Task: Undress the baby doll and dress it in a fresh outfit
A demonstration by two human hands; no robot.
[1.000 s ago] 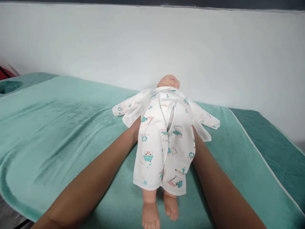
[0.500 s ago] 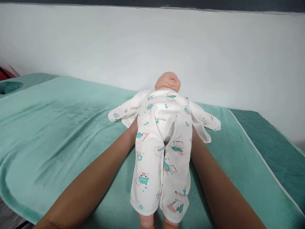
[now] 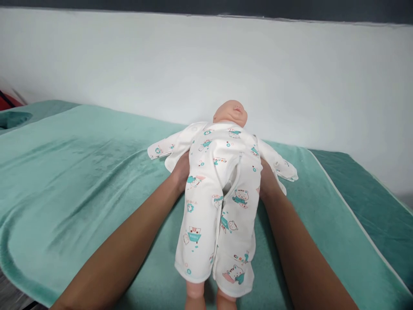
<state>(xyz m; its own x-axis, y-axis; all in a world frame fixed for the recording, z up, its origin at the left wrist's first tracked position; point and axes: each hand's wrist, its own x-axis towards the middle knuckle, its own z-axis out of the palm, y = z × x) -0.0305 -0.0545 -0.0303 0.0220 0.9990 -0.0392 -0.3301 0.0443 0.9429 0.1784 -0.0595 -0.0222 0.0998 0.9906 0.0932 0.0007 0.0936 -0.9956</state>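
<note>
A baby doll [image 3: 230, 113] lies on its back with its head toward the wall. White printed baby clothes [image 3: 222, 146] cover its body, and the sleeves are spread to both sides. Bare lower legs [image 3: 195, 292] show below the trouser hems. My left hand [image 3: 182, 170] grips the doll's left-of-view side at the waist, partly under the loose top. On the opposite side my right hand [image 3: 267, 177] holds the waist in the same way. The fingers of both hands are hidden behind and beneath the doll.
A light green plush blanket [image 3: 97, 181] with creases lies under the doll. Darker green fabric [image 3: 364, 185] shows at the right. Behind stands a white wall [image 3: 129, 64]. Something red [image 3: 6, 101] is at the far left edge.
The doll has turned slightly: its head shifted right and its legs a little left. More of both my hands now shows at its sides.
</note>
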